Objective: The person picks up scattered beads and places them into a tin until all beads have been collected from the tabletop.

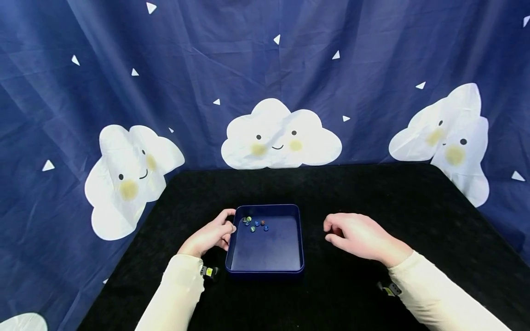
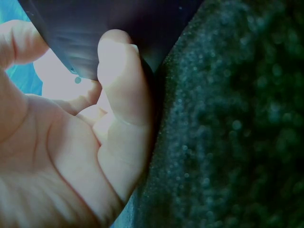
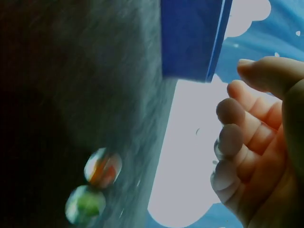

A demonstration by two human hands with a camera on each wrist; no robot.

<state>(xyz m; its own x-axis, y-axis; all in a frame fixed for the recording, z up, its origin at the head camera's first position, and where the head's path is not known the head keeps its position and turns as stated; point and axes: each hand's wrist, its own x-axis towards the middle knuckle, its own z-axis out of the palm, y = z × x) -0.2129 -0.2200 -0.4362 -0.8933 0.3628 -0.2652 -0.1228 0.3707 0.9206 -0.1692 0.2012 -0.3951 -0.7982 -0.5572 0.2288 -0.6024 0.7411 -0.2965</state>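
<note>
A dark blue square tray sits on the black surface, several small glass marbles gathered toward its far left part. At its left side my left hand grips the wall, thumb by the rim. In the left wrist view bent fingers press against the tray's outer side. To the right of the tray hovers my right hand, its fingers loosely curled around nothing. The right wrist view shows an orange-and-white marble beside a green one on the black cloth; the hand hides them in the head view.
Black cloth covers the table around the tray. Behind it hangs a dark blue curtain printed with white smiling clouds. Small dark cameras are strapped at both wrists.
</note>
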